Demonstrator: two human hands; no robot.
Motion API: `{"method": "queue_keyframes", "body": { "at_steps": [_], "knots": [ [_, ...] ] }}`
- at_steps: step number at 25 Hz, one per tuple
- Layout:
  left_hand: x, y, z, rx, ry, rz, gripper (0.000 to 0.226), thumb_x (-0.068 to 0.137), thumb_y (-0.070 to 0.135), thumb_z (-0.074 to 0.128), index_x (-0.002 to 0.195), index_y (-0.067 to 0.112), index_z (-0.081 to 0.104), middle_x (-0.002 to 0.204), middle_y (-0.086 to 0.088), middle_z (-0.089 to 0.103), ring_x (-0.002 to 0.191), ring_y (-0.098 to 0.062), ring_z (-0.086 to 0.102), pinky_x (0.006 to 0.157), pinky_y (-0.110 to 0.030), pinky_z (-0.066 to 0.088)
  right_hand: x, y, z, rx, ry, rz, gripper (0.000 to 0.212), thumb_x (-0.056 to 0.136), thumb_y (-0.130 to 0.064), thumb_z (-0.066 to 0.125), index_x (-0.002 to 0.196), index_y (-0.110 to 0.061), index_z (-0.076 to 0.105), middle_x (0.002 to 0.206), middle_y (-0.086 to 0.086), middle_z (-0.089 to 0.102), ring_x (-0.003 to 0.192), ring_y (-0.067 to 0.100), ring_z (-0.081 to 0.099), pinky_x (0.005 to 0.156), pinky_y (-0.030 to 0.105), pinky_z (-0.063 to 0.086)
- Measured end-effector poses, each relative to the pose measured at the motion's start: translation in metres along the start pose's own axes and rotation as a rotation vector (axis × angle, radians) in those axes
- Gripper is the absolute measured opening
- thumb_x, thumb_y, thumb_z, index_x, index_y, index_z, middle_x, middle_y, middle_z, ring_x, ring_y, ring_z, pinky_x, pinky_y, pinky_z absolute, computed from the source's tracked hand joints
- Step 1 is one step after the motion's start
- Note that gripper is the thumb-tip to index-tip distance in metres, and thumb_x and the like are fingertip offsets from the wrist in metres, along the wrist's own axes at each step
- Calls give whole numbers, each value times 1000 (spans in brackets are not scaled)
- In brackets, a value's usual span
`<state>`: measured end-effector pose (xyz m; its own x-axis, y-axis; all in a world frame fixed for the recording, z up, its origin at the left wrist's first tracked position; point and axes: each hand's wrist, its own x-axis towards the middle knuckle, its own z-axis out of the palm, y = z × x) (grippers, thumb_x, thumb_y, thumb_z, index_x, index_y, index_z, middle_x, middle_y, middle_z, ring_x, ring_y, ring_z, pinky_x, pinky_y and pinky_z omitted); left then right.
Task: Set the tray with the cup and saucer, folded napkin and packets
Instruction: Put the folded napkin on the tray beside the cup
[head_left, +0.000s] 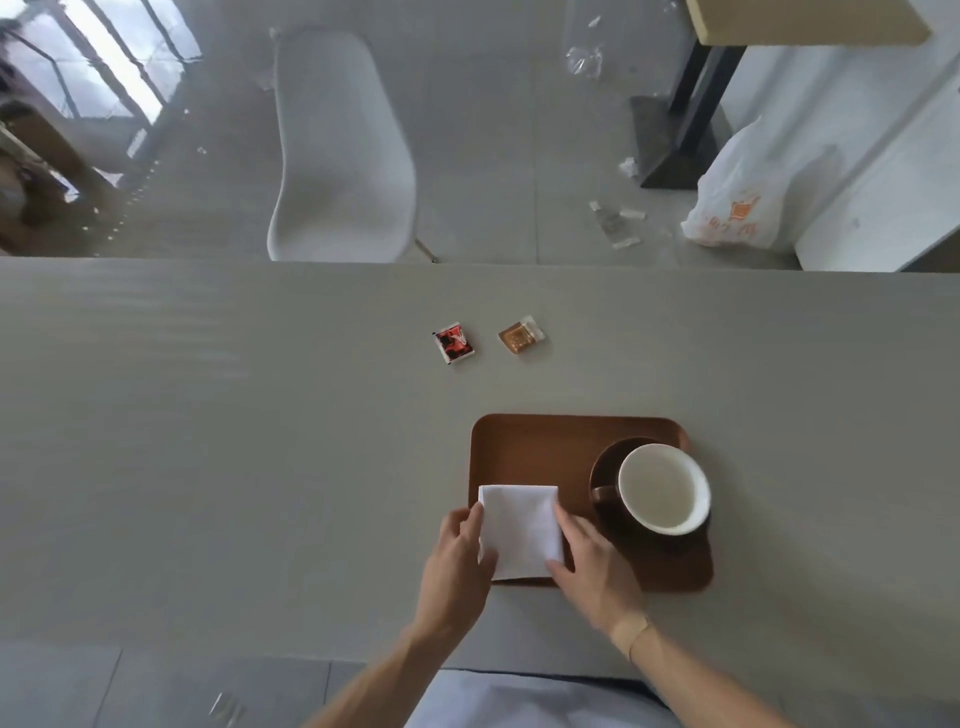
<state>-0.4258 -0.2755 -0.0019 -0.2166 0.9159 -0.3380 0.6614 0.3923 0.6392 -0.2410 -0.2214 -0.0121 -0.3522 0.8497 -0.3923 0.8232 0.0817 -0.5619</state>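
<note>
A brown tray (535, 447) lies on the grey table, near its front edge. On its right part a brown cup with a white inside (662, 488) stands on a dark saucer (605, 465). A folded white napkin (522, 530) lies flat on the tray's near left corner. My left hand (460, 566) holds the napkin's left edge and my right hand (592, 566) holds its right edge, fingers pressed on the cloth. Farther back on the table lie a red packet (453, 342) and a tan packet (519, 336), side by side and apart from the tray.
The grey table (208, 441) spans the whole width. Beyond its far edge stands a white chair (340, 156). A white plastic bag (743, 197) and bits of clear wrapping lie on the floor at the back right, near a dark table leg (691, 104).
</note>
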Motion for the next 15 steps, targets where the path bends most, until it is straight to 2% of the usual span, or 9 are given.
{"method": "queue_keyframes", "body": {
  "at_steps": [3, 5, 7, 8, 10, 11, 12, 13, 15],
  "knots": [
    [1, 2, 4, 210, 26, 14, 51, 92, 21, 52, 141, 23, 38, 116, 1, 51, 103, -21, 52, 83, -29, 45, -2, 6, -2, -71, 9, -51, 70, 92, -32, 58, 153, -24, 25, 138, -6, 48, 117, 14, 57, 88, 24, 51],
    [2, 5, 4, 389, 21, -7, 54, 94, 29, 48, 145, 24, 32, 121, 2, 48, 107, -21, 47, 88, -29, 39, 0, 6, -3, -162, -2, -83, 71, 92, -39, 53, 154, -25, 21, 136, -7, 45, 119, 13, 52, 87, 25, 50],
    [4, 4, 3, 459, 4, -13, 56, 94, 34, 46, 147, 25, 28, 124, 3, 46, 110, -21, 45, 89, -30, 36, 0, 4, -4, -260, -6, -81, 71, 93, -43, 51, 154, -23, 20, 135, -5, 43, 121, 15, 49, 88, 27, 51],
    [4, 4, 2, 457, 18, -3, 58, 93, 34, 47, 147, 25, 29, 123, 2, 47, 109, -22, 47, 89, -31, 37, -1, 2, -5, -292, 30, -85, 70, 92, -42, 53, 152, -20, 26, 136, -3, 44, 120, 17, 51, 88, 29, 52],
    [4, 4, 0, 435, 102, 129, 59, 88, 28, 59, 143, 20, 40, 120, -1, 53, 104, -25, 54, 91, -34, 39, -5, -3, -1, -342, 157, -157, 60, 89, -33, 59, 143, -12, 45, 137, 4, 52, 122, 25, 55, 91, 35, 54],
    [6, 3, 3, 443, 146, 246, 57, 85, 22, 64, 139, 15, 47, 121, -4, 56, 106, -28, 57, 95, -36, 40, -5, -6, 3, -369, 218, -218, 54, 89, -28, 57, 140, -10, 50, 139, 7, 53, 127, 28, 53, 95, 39, 53],
    [8, 3, 9, 460, 169, 369, 56, 83, 17, 65, 137, 11, 50, 128, -7, 57, 115, -31, 57, 103, -40, 37, -3, -8, 9, -393, 251, -277, 52, 91, -25, 51, 140, -8, 49, 144, 8, 51, 133, 30, 48, 102, 41, 49],
    [12, 5, 14, 480, 144, 446, 55, 87, 17, 62, 139, 8, 49, 140, -10, 52, 130, -33, 50, 111, -43, 30, 0, -11, 13, -399, 245, -312, 52, 93, -22, 46, 143, -7, 46, 149, 9, 46, 139, 30, 41, 108, 43, 44],
    [20, 3, 21, 541, 59, 450, 57, 98, 26, 45, 151, 8, 33, 160, -11, 26, 149, -28, 20, 118, -47, 15, 10, -13, 21, -419, 188, -309, 55, 96, -23, 42, 148, -7, 35, 157, 8, 31, 146, 29, 28, 116, 45, 33]
  ]
}}
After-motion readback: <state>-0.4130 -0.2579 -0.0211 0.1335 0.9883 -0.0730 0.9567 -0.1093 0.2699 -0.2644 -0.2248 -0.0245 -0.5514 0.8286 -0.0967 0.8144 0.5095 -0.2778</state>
